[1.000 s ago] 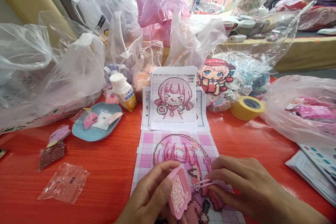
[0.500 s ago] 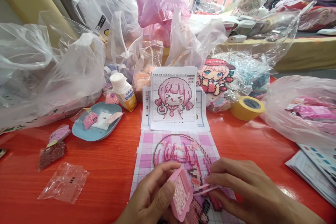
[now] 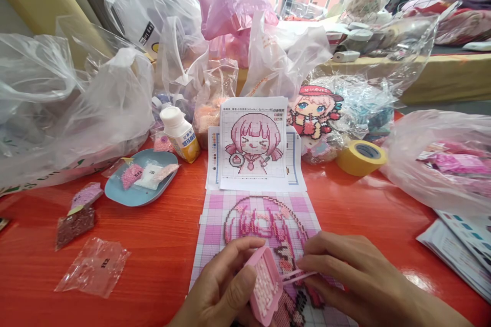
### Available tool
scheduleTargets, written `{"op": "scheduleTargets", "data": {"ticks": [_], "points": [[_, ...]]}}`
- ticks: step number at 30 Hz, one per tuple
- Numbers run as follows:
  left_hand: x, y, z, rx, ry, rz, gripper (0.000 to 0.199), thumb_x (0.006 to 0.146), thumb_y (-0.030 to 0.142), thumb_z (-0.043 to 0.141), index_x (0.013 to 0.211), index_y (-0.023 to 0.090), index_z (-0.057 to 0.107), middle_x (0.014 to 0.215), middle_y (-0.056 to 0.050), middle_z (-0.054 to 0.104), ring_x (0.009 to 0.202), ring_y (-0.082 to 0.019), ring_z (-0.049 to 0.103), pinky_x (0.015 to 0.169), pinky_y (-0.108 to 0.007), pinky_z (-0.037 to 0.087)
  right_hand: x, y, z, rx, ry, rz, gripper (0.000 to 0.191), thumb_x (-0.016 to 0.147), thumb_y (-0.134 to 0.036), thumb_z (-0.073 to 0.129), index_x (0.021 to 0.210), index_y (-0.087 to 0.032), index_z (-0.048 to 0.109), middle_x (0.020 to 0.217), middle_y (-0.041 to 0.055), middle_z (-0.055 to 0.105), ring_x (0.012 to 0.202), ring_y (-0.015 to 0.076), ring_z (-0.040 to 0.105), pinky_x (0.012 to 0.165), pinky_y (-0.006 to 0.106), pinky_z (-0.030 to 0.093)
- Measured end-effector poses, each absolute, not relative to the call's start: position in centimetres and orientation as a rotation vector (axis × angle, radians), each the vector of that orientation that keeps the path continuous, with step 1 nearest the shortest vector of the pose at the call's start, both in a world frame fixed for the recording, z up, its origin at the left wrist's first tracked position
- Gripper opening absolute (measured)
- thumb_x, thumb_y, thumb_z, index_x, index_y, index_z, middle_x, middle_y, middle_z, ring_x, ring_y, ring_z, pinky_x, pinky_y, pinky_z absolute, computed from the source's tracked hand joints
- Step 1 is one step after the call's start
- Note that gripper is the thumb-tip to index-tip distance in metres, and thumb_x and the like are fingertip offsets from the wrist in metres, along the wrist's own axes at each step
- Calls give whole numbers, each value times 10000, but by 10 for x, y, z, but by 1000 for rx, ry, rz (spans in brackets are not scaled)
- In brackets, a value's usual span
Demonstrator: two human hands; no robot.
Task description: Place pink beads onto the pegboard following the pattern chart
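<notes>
Left hand clamps a pink, shallow plastic tray of pale, stubby beads above a pink-and-white checked, bead-studded board; right hand, apart, pinches slender pink tweezers beside the tray.

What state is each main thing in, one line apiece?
Left hand: gripping pink tray
Pink tray: tilted, holding pale beads
Right hand: pinching tweezers
Tweezers: tips beside the tray
Bead picture: partly filled
Pattern sheet: propped up
Bottle: capped
Blue plate: holding bead packets
Yellow tape roll: lying flat
H2 bag: on the red table
</notes>
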State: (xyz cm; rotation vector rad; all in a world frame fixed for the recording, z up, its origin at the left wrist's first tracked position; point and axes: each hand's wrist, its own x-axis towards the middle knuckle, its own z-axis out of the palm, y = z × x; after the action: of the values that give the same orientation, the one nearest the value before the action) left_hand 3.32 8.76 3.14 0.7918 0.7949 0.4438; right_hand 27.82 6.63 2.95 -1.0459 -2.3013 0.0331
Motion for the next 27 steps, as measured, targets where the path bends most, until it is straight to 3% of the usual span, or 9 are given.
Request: {"op": "scheduleTargets", "data": {"ticks": [11, 19, 23, 27], "points": [[35, 88, 32, 802, 802, 464, 565, 844, 585, 610, 1259, 210, 525, 797, -26, 670, 573, -104, 644, 512, -182, 447, 278, 67, 30, -1061, -2283, 45, 235, 1029, -270, 385, 944, -221, 598, 790, 14, 692, 608, 97, 641, 510, 196, 464], [36, 87, 34, 777, 810, 480, 542, 822, 590, 635, 1224, 236, 550, 1094, -61, 633, 579, -59, 627, 488, -163, 432, 279, 65, 30, -1064, -2295, 43, 187, 1018, -273, 409, 995, -224, 588, 836, 25, 693, 651, 103, 651, 548, 191, 481], [36, 87, 34, 776, 808, 484, 553, 823, 590, 633, 1233, 228, 547, 1094, -72, 636, 591, -68, 631, 496, -165, 432, 279, 65, 30, -1062, -2286, 56, 173, 1012, -258, 423, 999, -230, 593, 826, 22, 693, 665, 101, 659, 572, 185, 490], [34, 87, 33, 781, 808, 459, 557, 837, 582, 622, 1254, 224, 533, 887, -41, 672, 572, -93, 637, 512, -180, 442, 278, 66, 30, -1068, -2294, 44, 204, 1013, -260, 412, 962, -226, 607, 802, 21, 692, 637, 101, 656, 541, 185, 483]]}}
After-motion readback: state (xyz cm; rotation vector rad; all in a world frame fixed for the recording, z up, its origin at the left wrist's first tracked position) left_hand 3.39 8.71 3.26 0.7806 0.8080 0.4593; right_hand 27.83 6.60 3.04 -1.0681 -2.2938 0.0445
